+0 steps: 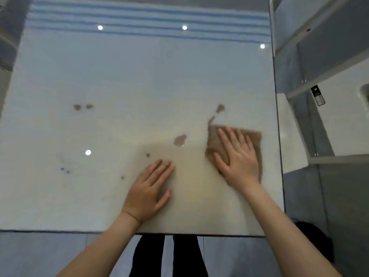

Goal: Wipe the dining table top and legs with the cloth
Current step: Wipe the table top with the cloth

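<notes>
The glossy white dining table top fills the view. A brown cloth lies flat near the table's right edge. My right hand presses flat on the cloth, fingers spread. My left hand rests flat on the bare table beside it, holding nothing. Brown spill patches mark the top: one between my hands, one just beyond the cloth, two small ones to the left. Small dark specks lie at the front left. The table legs are hidden.
A white shelf unit stands close to the table's right edge, with a remote control on one shelf. The table's near edge runs across the bottom, with grey floor tiles and my dark trouser legs below.
</notes>
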